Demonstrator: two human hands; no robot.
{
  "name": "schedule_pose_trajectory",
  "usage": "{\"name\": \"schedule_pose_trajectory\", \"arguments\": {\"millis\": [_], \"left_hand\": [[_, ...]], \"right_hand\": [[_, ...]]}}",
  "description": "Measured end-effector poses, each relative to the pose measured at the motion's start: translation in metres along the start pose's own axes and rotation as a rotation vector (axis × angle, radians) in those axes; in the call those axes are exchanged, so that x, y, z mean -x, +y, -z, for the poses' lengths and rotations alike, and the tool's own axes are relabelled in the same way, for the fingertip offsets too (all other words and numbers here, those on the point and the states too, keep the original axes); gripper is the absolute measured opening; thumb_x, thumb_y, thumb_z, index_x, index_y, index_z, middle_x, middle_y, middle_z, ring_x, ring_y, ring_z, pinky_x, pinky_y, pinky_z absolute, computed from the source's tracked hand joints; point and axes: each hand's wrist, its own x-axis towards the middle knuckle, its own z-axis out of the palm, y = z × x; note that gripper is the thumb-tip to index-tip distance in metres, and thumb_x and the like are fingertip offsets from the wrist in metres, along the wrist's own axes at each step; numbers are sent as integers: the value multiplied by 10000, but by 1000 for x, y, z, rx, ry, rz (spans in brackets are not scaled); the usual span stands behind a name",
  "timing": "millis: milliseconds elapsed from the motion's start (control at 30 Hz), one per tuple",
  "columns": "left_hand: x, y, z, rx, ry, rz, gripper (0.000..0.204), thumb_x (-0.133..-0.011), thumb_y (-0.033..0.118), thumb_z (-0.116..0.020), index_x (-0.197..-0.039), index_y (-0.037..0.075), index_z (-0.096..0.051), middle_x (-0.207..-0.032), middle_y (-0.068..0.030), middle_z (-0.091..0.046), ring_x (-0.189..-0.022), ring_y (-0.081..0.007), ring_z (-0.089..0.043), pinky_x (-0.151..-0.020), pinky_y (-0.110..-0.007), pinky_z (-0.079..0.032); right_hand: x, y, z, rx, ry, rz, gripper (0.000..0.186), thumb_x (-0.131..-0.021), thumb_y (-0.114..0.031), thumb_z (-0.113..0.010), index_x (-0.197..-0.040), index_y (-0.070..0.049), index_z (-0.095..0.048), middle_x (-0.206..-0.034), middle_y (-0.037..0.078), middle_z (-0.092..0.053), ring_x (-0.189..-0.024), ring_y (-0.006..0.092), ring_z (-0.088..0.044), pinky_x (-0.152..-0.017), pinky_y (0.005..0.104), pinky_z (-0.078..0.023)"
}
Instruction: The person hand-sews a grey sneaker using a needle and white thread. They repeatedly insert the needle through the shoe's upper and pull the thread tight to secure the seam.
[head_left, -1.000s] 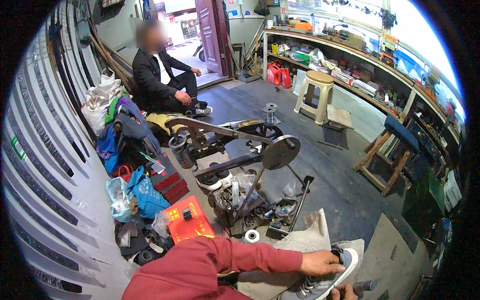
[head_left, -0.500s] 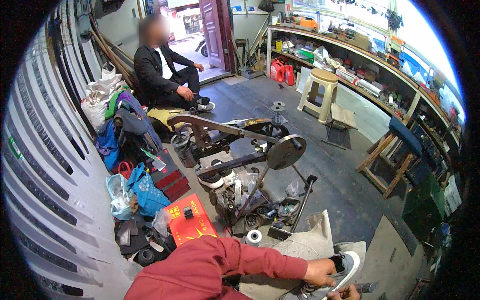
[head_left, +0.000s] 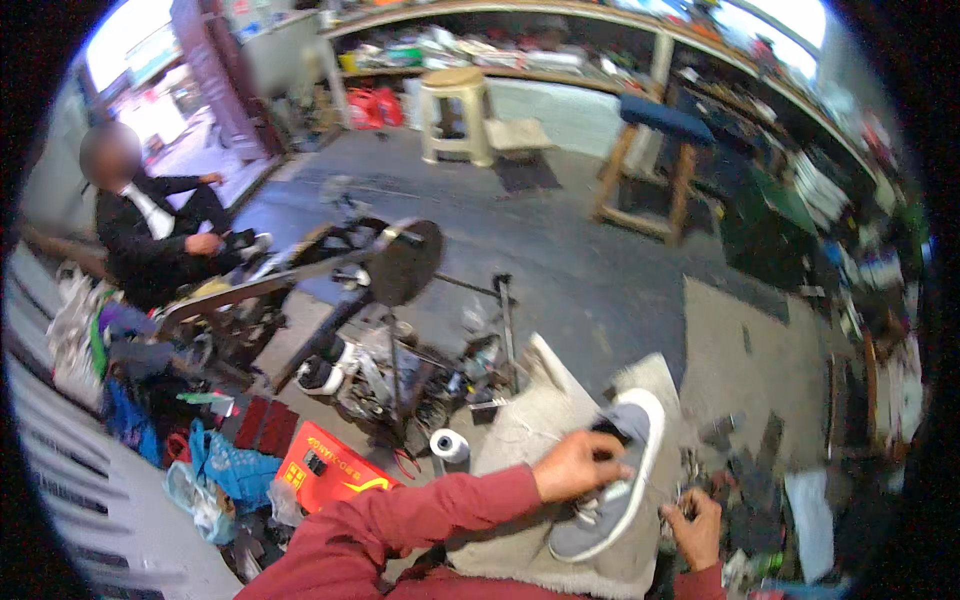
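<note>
A grey sneaker with a white sole and white laces [head_left: 590, 525] lies slanted on a beige cloth [head_left: 490, 445] over my lap. My left hand [head_left: 575, 463] has its fingers curled on the shoe's upper, near the dark opening. Right of the sole, apart from it, my right hand [head_left: 693, 525] has fingertips pinched together; what they hold, if anything, is too small to make out. A white thread cone [head_left: 449, 448] stands left of the cloth.
An iron machine [head_left: 405, 260] on legs stands ahead, with parts, shoes, bags [head_left: 220, 450] and a red box [head_left: 325, 462] around it. A person [head_left: 150, 220] sits at left by the doorway. Stools [head_left: 450, 85] [head_left: 665, 120] and loaded shelves [head_left: 500, 20] line the back.
The view has swung right and tilted. The shoe now shows more fully on the cloth, and my right hand has drawn away from its sole to the right.
</note>
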Motion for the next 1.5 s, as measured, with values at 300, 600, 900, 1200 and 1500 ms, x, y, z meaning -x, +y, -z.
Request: {"name": "schedule_pose_trajectory", "arguments": {"millis": [300,600,900,1200,1500], "left_hand": [[-1,13,-1,-73,-54,146,288,-965,269,-703,-880,-7,-699,-647,-12,-608,-623,-68,-544,-555,-305,-451],[-5,26,6,-225,-49,183,366,-958,261,-693,-751,-8,-557,-577,-29,-479,-564,-92,-406,-509,-345,-356],[12,48,52,-729,-54,-211,309,-847,194,-797,-791,-16,-578,-697,-123,-488,-615,-289,-515,-587,-397,-420],[28,46,37,264,317,-226,301,-959,190,-593,-756,-32,-593,-1011,-182,-692,-1004,-290,-669,-945,-408,-483],[6,52,-13,-696,-87,-519,233,-782,-10,-771,-1004,30,-711,-824,-109,-586,-665,-264,-610,-597,-347,-487]], "right_hand": [[18,-65,-26,-1345,-520,28,814,-922,-365,-681,-1573,-26,-329,-774,-19,-495,-626,80,-427,-560,208,-318],[26,-51,-34,-646,105,151,287,-909,-231,-778,-840,-75,-547,-672,-22,-462,-550,83,-399,-501,240,-321],[6,-63,-50,-233,247,249,423,-745,-248,-916,-969,-55,-614,-698,29,-530,-580,143,-507,-541,305,-430],[8,-64,-50,-307,193,219,381,-798,-191,-869,-1017,-38,-598,-743,43,-580,-584,127,-526,-540,300,-442],[28,-71,-29,-462,30,415,276,-909,-75,-654,-1175,-3,-638,-1013,197,-688,-911,379,-694,-822,417,-536]]}}
